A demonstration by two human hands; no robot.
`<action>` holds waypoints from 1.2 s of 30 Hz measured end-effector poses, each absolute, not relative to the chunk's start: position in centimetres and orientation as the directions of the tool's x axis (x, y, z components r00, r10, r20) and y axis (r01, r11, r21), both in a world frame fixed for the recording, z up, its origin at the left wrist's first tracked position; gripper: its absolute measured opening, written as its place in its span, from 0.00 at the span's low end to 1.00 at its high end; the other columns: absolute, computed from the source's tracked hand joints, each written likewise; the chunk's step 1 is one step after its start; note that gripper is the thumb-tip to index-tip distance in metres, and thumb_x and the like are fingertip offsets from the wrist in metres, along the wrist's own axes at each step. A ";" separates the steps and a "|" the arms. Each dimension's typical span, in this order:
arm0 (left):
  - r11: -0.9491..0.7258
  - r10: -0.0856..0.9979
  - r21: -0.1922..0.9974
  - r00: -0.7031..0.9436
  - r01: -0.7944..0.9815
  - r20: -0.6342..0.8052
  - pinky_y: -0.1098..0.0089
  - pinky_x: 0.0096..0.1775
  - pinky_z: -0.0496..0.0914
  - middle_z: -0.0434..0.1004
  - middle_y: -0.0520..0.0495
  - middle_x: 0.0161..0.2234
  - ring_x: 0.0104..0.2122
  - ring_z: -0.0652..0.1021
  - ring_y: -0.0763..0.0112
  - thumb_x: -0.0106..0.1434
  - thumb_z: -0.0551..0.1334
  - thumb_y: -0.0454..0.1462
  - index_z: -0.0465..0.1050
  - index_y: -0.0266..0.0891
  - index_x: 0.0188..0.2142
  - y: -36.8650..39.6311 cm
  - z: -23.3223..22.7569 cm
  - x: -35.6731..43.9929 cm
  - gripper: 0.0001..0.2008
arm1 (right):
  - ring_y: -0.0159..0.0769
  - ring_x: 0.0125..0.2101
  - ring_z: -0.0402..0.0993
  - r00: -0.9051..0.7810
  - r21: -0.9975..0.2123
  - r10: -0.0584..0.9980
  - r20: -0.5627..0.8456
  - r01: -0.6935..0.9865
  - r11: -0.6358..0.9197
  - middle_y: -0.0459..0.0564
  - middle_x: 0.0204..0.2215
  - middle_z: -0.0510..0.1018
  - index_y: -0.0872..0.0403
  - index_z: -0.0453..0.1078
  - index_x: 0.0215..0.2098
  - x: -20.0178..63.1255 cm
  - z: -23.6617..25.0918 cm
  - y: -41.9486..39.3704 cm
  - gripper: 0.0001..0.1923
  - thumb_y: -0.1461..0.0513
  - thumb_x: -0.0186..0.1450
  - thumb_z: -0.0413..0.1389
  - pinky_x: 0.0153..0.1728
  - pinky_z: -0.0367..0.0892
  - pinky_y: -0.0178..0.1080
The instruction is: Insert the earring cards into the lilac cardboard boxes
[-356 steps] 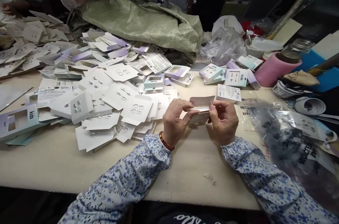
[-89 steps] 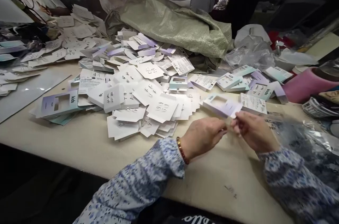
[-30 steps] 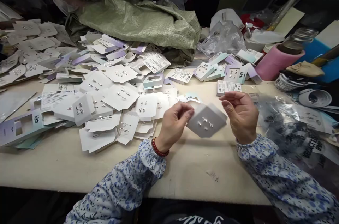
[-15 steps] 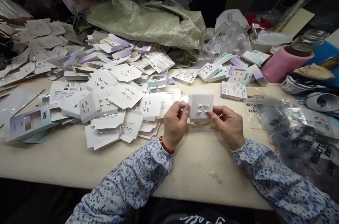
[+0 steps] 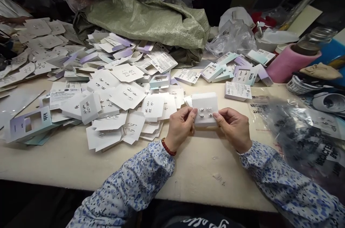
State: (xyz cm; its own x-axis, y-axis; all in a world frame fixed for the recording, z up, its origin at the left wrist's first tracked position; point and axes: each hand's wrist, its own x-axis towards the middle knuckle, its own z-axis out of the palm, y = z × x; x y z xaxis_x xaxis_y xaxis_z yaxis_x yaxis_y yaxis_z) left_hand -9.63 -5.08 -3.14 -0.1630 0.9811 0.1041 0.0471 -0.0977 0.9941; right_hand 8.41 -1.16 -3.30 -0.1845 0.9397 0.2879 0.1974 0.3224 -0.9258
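- Two hands pinch one white earring card (image 5: 205, 107): left hand (image 5: 180, 127) clamped on its left edge, right hand (image 5: 235, 127) on its right, just above the table (image 5: 81, 163)
- Card beside the loose card pile (image 5: 121, 106)
- Judgement: grip edges only, keep fingertips off the small studs, hold card level

A heap of white earring cards (image 5: 126, 95) and lilac "kids" sleeves (image 5: 29, 124) spreads across a pale table (image 5: 67, 159), beneath a green woven sack (image 5: 151, 18), with a pink roll (image 5: 289, 63) and crumpled clear bags (image 5: 302, 131) alongside.
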 end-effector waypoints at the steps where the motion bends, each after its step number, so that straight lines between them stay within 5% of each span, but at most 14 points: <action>1: -0.091 0.979 0.993 -0.174 0.070 0.102 0.75 0.18 0.61 0.65 0.56 0.15 0.14 0.67 0.78 0.64 0.64 0.52 0.69 0.38 0.27 -5.1 -3.0 -9.6 0.21 | 0.30 0.23 0.69 -0.195 -0.927 0.938 0.285 0.193 0.322 0.47 0.23 0.76 0.56 0.75 0.31 8.4 -3.3 -1.2 0.11 0.56 0.65 0.61 0.24 0.66 0.34; 15: 0.038 0.992 0.997 -0.116 -0.074 -0.046 0.76 0.13 0.60 0.62 0.59 0.13 0.11 0.66 0.78 0.62 0.65 0.56 0.68 0.38 0.27 -5.0 -2.9 -9.8 0.23 | 0.29 0.21 0.67 -0.229 -0.969 0.955 0.190 0.112 0.220 0.46 0.22 0.74 0.54 0.74 0.28 8.2 -3.0 -1.2 0.17 0.49 0.62 0.64 0.20 0.64 0.33; 21: -0.024 0.992 1.000 -0.124 0.019 0.026 0.77 0.12 0.60 0.63 0.58 0.13 0.11 0.67 0.78 0.64 0.63 0.55 0.67 0.38 0.26 -5.2 -3.2 -9.5 0.23 | 0.28 0.19 0.62 -0.255 -0.990 0.965 0.061 0.108 0.092 0.44 0.19 0.71 0.54 0.71 0.25 8.4 -3.6 -1.0 0.19 0.49 0.58 0.68 0.17 0.59 0.32; 36: -0.015 0.998 1.000 -0.053 0.025 0.016 0.76 0.12 0.59 0.62 0.58 0.13 0.11 0.68 0.77 0.65 0.62 0.55 0.65 0.40 0.25 -5.7 -3.4 -9.0 0.23 | 0.27 0.19 0.55 -0.272 -0.969 0.958 0.092 0.199 0.149 0.43 0.16 0.61 0.54 0.63 0.17 8.3 -2.8 -0.8 0.30 0.41 0.61 0.61 0.17 0.54 0.32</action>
State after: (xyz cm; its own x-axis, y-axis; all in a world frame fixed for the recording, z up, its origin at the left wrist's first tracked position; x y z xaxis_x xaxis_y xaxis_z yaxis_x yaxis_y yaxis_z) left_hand -9.00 -5.70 -3.36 -0.0526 0.9985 0.0163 0.0250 -0.0150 0.9996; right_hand 8.27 -0.81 -2.75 -0.2722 0.9579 0.0918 0.1985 0.1492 -0.9687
